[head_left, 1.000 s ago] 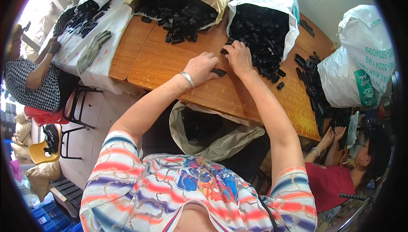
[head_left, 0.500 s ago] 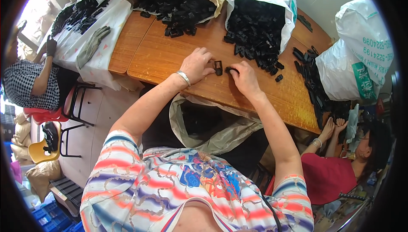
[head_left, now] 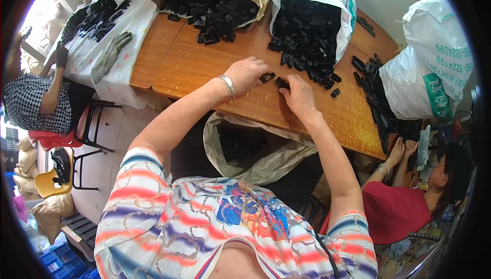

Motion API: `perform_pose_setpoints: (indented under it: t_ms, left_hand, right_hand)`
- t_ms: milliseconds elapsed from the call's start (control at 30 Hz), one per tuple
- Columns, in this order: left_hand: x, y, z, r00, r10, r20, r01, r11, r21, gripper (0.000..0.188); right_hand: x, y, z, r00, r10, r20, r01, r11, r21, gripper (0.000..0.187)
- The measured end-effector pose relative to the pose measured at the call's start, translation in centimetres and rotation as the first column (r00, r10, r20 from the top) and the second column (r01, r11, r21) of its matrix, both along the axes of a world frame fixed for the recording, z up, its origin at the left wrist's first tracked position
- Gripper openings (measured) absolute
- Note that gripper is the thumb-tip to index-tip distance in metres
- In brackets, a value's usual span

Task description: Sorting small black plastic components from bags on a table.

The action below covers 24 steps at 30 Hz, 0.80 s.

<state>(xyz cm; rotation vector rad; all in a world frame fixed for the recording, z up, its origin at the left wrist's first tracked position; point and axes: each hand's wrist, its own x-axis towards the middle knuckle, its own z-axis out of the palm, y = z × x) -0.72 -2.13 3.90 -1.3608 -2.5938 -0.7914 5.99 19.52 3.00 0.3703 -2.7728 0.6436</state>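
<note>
Over the wooden table (head_left: 204,79), my left hand (head_left: 247,76) pinches a small black plastic piece (head_left: 266,77), which looks like a little frame. Just right of it, my right hand (head_left: 300,96) grips another small black plastic piece (head_left: 282,83) between thumb and fingers. A narrow gap separates the two pieces. Beyond my hands, a heap of black plastic parts (head_left: 302,44) spills out of a white sack (head_left: 349,10). A second heap of black parts (head_left: 215,10) lies in the mouth of a tan sack (head_left: 263,8).
An opened sack (head_left: 276,172) hangs at the table's near edge, before my lap. At right stands another white sack (head_left: 409,82) beside dark strips (head_left: 372,100). One person in red (head_left: 396,210) sits at right, another in checks (head_left: 38,100) at left. A grey glove (head_left: 110,56) lies at left.
My left hand has shifted slightly right and turned, tilting its black piece. My right hand has moved a little right and nearer, its piece now more visible.
</note>
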Motion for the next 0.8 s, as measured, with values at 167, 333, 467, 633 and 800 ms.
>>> perform_pose_setpoints:
  t_ms: [167,333,467,633,800]
  left_hand:
    - [3.3,1.5,-0.6,0.997,-0.036,0.07,0.021,0.979,0.205,0.038]
    - [2.6,1.5,-0.5,0.994,0.104,0.027,-0.107,0.978,0.179,0.038]
    - [1.2,1.7,-1.0,0.99,0.124,0.072,-0.13,0.988,0.083,0.03]
    - [0.5,1.9,-2.1,0.984,0.145,0.107,-0.153,0.986,0.072,0.026]
    - [0.4,2.0,-1.9,0.982,0.133,0.136,-0.143,0.987,0.068,0.026]
  right_hand:
    - [0.3,1.0,0.3,0.993,-0.089,0.084,0.102,0.981,-0.163,0.023]
    - [1.2,0.3,1.5,0.982,-0.133,0.137,0.168,0.944,-0.283,0.02]
    - [1.2,-0.6,0.9,0.997,-0.054,0.059,0.069,0.953,-0.296,0.021]
    - [0.4,-1.6,0.4,0.999,-0.03,0.024,0.035,0.971,-0.235,0.021]
    - [0.0,-1.7,0.6,0.999,0.027,-0.025,-0.031,0.985,-0.168,0.021]
